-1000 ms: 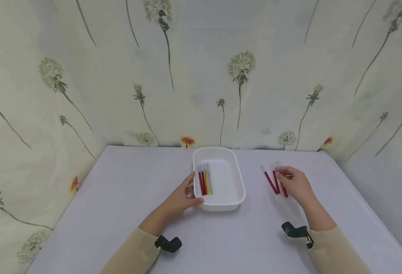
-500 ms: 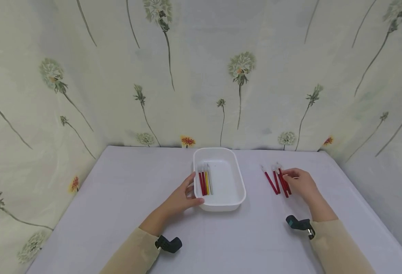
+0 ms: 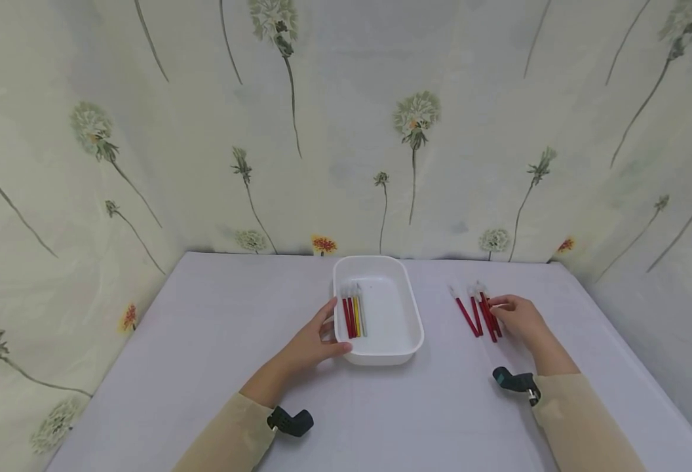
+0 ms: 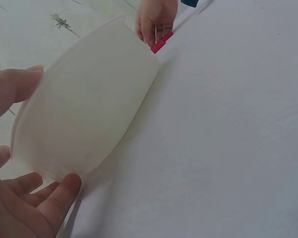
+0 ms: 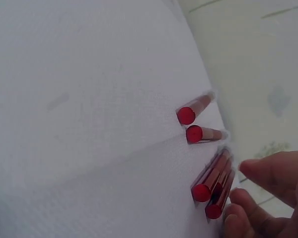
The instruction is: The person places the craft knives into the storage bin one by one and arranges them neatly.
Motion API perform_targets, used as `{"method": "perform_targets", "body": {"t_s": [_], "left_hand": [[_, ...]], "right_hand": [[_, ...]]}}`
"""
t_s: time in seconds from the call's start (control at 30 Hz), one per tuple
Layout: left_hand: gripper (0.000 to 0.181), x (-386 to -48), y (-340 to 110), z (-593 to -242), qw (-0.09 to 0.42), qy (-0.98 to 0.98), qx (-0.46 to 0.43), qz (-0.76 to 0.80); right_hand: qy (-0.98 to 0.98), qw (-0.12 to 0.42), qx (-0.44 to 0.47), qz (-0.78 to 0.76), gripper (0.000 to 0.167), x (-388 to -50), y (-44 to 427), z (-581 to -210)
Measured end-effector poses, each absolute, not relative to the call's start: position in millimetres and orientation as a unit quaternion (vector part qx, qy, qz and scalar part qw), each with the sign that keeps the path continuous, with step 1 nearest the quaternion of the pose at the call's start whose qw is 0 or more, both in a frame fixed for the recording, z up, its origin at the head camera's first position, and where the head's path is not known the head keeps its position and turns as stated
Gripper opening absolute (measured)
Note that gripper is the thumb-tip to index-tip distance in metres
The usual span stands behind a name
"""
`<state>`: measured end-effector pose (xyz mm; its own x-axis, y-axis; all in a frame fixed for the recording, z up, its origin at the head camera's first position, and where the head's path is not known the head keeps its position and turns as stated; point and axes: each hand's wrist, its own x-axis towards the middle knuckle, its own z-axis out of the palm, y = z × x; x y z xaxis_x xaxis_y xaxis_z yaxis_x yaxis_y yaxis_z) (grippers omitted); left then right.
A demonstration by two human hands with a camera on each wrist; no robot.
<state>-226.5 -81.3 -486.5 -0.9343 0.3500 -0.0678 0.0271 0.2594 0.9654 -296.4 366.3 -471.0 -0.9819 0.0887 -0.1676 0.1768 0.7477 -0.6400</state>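
Fingers (image 5: pixel 270 171) of the right hand (image 3: pixel 519 319) sit loosely parted, gripping nothing, just beside red pens (image 5: pixel 201 193) on the worktop (image 3: pixel 251 305), while the left hand (image 3: pixel 309 342) holds the white tray (image 3: pixel 390 318) by its left side.

This is a small screened-off work corner, apparently set up for recording: dandelion-printed sheeting (image 3: pixel 334 190) encloses a pale, cloth-covered worktop (image 3: pixel 417 419) at the back and both sides, and black wrist cameras (image 3: pixel 293 422) are worn. Whether it stands in a home, office or lab is unclear.
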Motion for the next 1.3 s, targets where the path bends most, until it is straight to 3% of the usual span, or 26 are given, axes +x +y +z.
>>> {"method": "perform_targets", "body": {"t_s": [0.63, 1.3], "left_hand": [[0.103, -227, -82, -487, 0.137, 0.781, 0.119, 0.598], [0.104, -228, -81, -488, 0.128, 0.792, 0.125, 0.584]], "right_hand": [[0.929, 0.091, 0.076, -0.350, 0.040, -306, 375, -475], [0.946, 0.063, 0.085, -0.308, 0.042, -310, 381, -476]]}}
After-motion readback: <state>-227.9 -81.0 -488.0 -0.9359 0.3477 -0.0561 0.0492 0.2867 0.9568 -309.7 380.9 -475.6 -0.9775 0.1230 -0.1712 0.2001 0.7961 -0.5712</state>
